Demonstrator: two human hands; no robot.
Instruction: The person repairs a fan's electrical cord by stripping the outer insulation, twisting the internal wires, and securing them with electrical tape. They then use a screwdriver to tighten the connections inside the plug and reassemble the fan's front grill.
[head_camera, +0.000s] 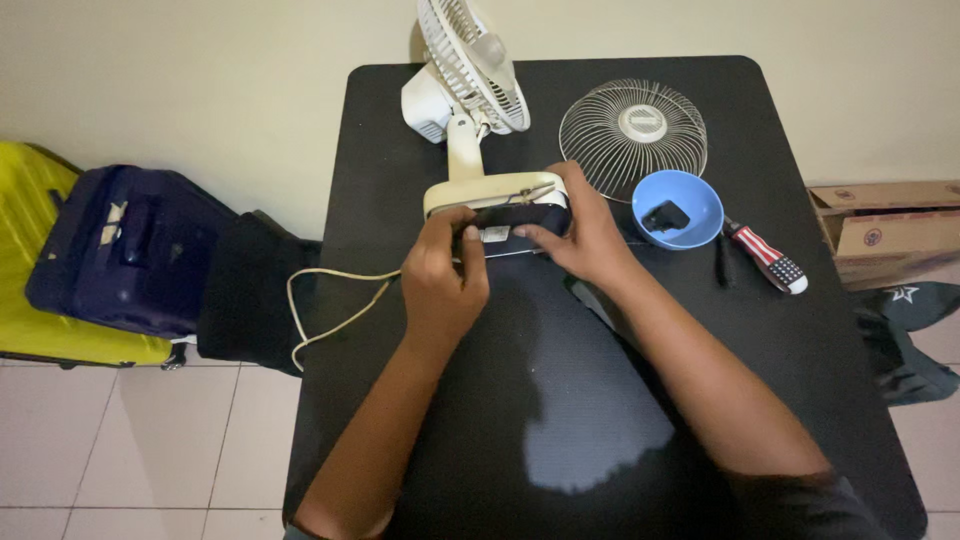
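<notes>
From the head camera I'm looking straight down at a black table (820, 400) pushed against a pale wall. A small cream fan (470, 110) is lying tipped over near the far edge, its head and rear cage pointing away from me and its base (490, 190) facing my hands. I'm gripping that base from both sides: my left hand (440, 280) is curling around the near left corner, fingers clenched on the dark underside plate (520, 222), thumb pressing on top. My right hand (585, 235) is wrapping around the right end of the base, fingers bent and pinching the same plate by its white label. Both hands are touching the base; neither is loose.

The fan's cream cord (330, 300) is trailing off the left edge of the table in a loop. Just right of my right hand, a blue bowl (700, 215) is sitting with a small dark part inside it. Behind the bowl, the fan's detached wire front grille (632, 135) is lying flat. Right of the bowl, a screwdriver (768, 258) with a striped handle is resting on the table.

On the floor to the left, a navy suitcase (110, 250) is leaning against a yellow one (35, 200). A cardboard box (885, 230) is sitting at the right.
</notes>
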